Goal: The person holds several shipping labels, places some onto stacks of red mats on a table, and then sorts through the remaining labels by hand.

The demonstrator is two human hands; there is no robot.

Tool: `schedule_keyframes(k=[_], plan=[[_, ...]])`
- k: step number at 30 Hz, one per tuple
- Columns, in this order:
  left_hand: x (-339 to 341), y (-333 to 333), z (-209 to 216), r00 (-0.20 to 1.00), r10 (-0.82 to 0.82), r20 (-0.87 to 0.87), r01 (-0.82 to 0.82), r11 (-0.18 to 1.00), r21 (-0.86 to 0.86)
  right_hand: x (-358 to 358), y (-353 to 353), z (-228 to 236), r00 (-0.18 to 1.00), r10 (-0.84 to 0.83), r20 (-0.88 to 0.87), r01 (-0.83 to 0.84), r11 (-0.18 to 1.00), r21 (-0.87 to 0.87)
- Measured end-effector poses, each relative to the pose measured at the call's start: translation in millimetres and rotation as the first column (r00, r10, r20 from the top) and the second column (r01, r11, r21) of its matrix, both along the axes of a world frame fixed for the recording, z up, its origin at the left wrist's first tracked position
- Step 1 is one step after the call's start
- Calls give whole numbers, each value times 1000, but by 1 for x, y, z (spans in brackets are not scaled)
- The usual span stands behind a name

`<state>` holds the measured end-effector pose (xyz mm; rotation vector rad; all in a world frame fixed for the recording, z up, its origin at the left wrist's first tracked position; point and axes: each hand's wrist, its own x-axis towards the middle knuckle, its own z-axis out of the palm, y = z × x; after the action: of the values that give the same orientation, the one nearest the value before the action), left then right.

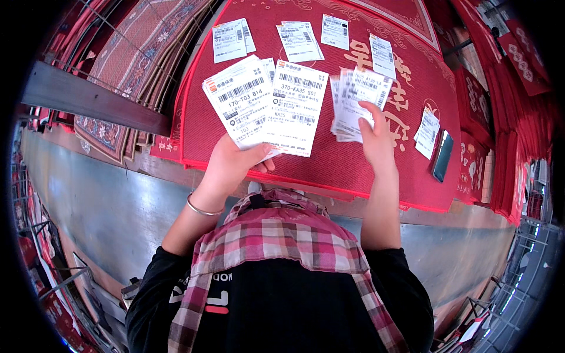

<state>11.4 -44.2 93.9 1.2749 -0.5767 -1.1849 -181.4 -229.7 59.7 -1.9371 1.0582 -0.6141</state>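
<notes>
My left hand (232, 162) grips a fanned bunch of white shipping labels (299, 109), thumb on top near their lower edge. Two large labels face up at the front of the bunch, with more sheets behind them. My right hand (379, 138) is closed at the right edge of another stack of labels (360, 106), over the red mat (347, 167). Thumb and forefinger lie on its top sheet; the other fingers are mostly hidden. The upper edges of that stack look slightly blurred.
Farther back lie small label piles: one at far left (231, 41), others at centre (299, 41), right of centre (335, 31) and right (382, 56). More labels (427, 134) sit beside a dark phone (442, 156). Patterned rugs (135, 53) are stacked left, red mats (506, 159) right.
</notes>
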Motion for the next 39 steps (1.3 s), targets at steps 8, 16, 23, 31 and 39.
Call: schedule_keyframes(k=[8,16,23,31,39], plan=[[2,-6,-7,999,6,-45,-5,999,34,-12,-6,-31,795,-426,-431,12,722,-692],[-3,-13,-18,998,2,-61,2,998,69,39,49,-4,938,201,283,-312,845,434],[19,-2,-19,992,111,-62,-101,984,144,91,-56,-14,990,138,18,-137,990,-15],[32,-5,-18,993,115,-41,-107,982,154,176,-104,-7,830,23,-558,-120,983,-137],[44,-10,-24,979,189,-81,-180,977,111,153,-59,-11,999,15,29,-18,995,97]])
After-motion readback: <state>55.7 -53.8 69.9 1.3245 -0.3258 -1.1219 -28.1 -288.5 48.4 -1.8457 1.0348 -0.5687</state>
